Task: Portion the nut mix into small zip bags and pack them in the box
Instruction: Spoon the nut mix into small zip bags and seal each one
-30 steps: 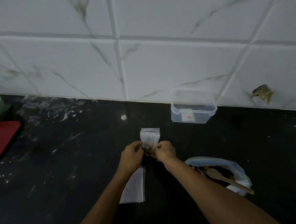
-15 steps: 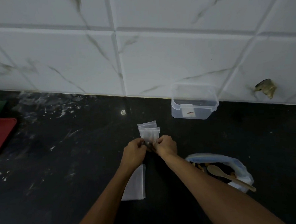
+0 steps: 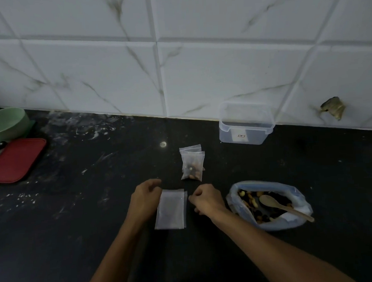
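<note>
Head view shows that we have let go of the filled zip bag (image 3: 192, 166): half a second ago both hands were pinching it at its top, and now it lies on the dark tabletop (image 3: 76, 211) on top of another small bag, at about 12 o'clock from our hands. Our left hand (image 3: 145, 200) and right hand (image 3: 206, 201) have dropped back toward us and flank the stack of empty zip bags (image 3: 170, 209), left hand touching its 9 o'clock edge, right hand just beside its 3 o'clock edge. Fingers of both hands are loosely curled and hold nothing that we can see. We judge one portion as sealed and set aside, and the next empty bag as about to be picked up. Nut mix (image 3: 268, 203) sits in its open bag at 3 o'clock with the wooden spoon (image 3: 283, 207) resting in it. At 1 o'clock, against the tiled wall, the clear box (image 3: 245, 124) stands open, and no bags show inside it yet, so packing is not begun
</note>
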Demonstrator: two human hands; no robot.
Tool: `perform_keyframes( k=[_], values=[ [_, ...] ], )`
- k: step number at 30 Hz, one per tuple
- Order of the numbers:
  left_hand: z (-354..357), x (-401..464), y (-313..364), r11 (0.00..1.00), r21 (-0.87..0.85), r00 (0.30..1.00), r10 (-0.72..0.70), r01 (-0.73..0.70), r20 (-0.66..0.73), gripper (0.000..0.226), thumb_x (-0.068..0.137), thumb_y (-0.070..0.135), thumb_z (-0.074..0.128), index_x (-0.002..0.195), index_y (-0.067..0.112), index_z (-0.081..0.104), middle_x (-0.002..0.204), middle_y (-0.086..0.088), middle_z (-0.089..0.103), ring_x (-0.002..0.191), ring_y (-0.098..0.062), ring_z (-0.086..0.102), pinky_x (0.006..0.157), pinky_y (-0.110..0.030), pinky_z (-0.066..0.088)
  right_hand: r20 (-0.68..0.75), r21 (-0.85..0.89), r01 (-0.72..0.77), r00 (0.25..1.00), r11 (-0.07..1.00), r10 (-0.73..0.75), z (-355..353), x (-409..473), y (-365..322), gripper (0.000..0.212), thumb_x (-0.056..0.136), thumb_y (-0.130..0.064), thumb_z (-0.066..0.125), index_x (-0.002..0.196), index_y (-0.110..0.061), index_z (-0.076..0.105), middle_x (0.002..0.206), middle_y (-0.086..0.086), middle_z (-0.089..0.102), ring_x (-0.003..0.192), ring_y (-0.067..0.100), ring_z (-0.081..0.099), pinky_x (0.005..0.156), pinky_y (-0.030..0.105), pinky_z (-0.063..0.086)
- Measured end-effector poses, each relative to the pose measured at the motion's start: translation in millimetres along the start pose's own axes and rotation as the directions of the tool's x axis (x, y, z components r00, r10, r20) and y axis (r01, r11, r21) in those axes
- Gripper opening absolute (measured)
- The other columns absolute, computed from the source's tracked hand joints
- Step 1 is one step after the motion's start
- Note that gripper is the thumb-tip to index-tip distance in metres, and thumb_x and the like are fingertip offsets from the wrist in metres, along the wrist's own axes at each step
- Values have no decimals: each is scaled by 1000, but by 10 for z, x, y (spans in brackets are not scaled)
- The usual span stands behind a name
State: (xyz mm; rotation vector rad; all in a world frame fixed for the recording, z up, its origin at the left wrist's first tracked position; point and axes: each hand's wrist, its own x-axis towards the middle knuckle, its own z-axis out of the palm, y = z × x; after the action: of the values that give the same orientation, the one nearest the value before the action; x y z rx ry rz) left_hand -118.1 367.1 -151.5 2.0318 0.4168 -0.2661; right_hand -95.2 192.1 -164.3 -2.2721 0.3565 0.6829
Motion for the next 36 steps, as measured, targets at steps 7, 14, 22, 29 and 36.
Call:
perform_keyframes(
  k=[7,14,22,29,36],
  values=[
    [109,-305,-250,995,-5,995,-102,102,-4,26,98,13,48,117,25,61,125,4,49,106,-13,51,79,-28,44,11,-56,-49,999,997,50,347,-149,24,20,89,-30,64,102,-15,67,93,5,69,79,17,68,70,31,59],
    [181,-441,-263,992,-86,995,-97,94,-31,27,94,12,47,112,24,63,119,3,55,93,-4,52,73,-26,44,-18,-42,-73,997,996,73,492,-213,-38,32,85,-32,69,112,-15,65,107,5,67,94,19,66,68,29,50],
    [167,-504,-234,993,-71,994,-98,95,-42,26,93,14,48,112,25,62,113,0,60,99,-14,57,77,-31,48,-49,-30,7,999,1000,-8,453,-241,12,10,90,-26,66,95,-18,67,97,3,68,90,17,66,78,31,55],
    [240,-559,-9,993,-113,977,-43,20,-207,11,96,20,53,95,17,65,90,1,65,77,-12,60,65,-28,49,-133,48,188,975,981,-180,320,-446,105,7,93,-22,61,86,-22,61,88,-4,64,78,8,63,67,23,53],
    [340,-599,516,919,-384,995,-103,89,-16,40,97,45,54,95,8,69,81,-7,62,77,-18,61,67,-31,52,-334,-193,496,778,847,-532,-17,-754,360,10,91,-20,61,86,-27,56,89,-10,55,77,1,54,64,17,46]
  ],
)
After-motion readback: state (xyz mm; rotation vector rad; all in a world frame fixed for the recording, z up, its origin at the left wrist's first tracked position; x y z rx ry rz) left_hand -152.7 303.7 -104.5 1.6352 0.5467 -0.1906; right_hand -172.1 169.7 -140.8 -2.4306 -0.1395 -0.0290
